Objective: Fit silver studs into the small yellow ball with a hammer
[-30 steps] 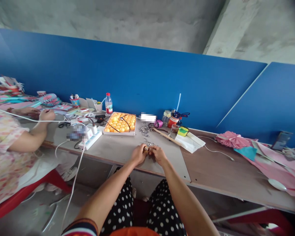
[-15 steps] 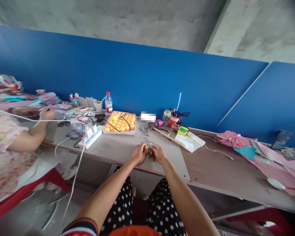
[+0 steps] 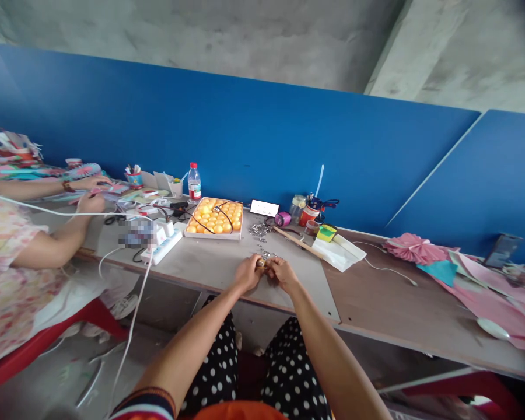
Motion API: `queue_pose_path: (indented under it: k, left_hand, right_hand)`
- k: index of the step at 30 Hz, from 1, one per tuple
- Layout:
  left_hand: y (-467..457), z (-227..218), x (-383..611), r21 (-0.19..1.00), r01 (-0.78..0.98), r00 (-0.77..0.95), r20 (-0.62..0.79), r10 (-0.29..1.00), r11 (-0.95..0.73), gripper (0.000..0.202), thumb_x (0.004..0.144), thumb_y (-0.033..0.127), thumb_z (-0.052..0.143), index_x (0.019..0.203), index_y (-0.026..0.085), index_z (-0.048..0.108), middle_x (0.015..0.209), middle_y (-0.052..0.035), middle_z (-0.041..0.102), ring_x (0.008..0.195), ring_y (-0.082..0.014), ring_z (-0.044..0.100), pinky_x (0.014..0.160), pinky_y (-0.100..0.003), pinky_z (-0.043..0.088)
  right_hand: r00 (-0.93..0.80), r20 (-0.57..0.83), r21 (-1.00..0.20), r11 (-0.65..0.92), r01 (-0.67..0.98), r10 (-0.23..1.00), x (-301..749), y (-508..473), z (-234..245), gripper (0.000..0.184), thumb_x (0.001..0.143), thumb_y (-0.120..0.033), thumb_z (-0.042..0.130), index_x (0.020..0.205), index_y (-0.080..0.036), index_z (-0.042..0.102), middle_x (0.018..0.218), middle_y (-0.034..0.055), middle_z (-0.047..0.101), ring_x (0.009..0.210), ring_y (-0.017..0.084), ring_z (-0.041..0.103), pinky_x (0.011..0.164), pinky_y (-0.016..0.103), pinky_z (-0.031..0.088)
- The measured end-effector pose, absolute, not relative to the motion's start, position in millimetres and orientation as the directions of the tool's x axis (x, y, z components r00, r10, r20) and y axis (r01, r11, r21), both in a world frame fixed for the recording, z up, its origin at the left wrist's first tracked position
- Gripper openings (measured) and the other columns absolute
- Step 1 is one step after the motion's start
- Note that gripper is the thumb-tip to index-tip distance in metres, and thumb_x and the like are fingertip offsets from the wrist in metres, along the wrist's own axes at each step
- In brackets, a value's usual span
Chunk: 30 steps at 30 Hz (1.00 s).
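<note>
My left hand [image 3: 245, 273] and my right hand [image 3: 282, 272] meet over the near edge of the table [image 3: 210, 265], fingers curled. Between them they pinch a small orange ball [image 3: 260, 263]. A scatter of small shiny metal pieces [image 3: 269, 255] lies just beyond my fingers, and a larger heap of them [image 3: 258, 231] sits farther back. A white tray of orange balls [image 3: 214, 220], with a black cord across it, stands to the back left.
A white power strip [image 3: 160, 245] with cables lies left of the tray. A water bottle [image 3: 194, 182], jars [image 3: 307, 214], a wooden stick [image 3: 297, 242] and white paper [image 3: 339, 252] line the back. Pink paper fans [image 3: 413, 249] lie right. A seated person [image 3: 17, 256] works at the left.
My hands have stayed together on the ball at the table edge. The person on the left has reached one hand farther along the table.
</note>
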State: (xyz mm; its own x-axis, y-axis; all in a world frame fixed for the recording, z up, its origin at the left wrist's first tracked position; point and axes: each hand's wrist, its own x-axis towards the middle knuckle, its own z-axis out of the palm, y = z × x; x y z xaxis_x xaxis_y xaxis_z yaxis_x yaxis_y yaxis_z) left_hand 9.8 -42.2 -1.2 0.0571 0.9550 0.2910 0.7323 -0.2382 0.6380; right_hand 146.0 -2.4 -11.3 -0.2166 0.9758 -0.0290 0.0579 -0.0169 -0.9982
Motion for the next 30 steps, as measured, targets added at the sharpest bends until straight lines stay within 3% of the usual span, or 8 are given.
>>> queue_pose_path:
  k: [11,30]
  left_hand:
    - [-42,-2,11,0.625,0.740,0.063,0.301,0.951,-0.247,0.031,0.078,0.026,0.055,0.108,0.020,0.052,0.098,-0.0068,0.064,0.093,-0.0216,0.057,0.078,-0.030,0.043]
    - [-42,-2,10,0.634,0.731,0.065,0.306,0.950,-0.254,0.029,0.079,0.026,0.054,0.107,0.019,0.053,0.098,-0.0074,0.064,0.092,-0.0218,0.058,0.077,-0.031,0.043]
  right_hand:
    - [-0.230,-0.064,-0.995,-0.079,-0.058,0.971,146,-5,-8,0.034,0.058,-0.049,0.063,0.065,-0.019,0.050,0.039,-0.0077,0.040,0.039,0.007,0.036,0.043,0.022,0.028]
    - [-0.192,0.000,-0.996,0.018,0.090,0.981,144,-3,-19,0.027,0.068,-0.046,0.056,0.060,-0.021,0.047,0.036,-0.0062,0.043,0.035,0.009,0.035,0.040,0.023,0.025]
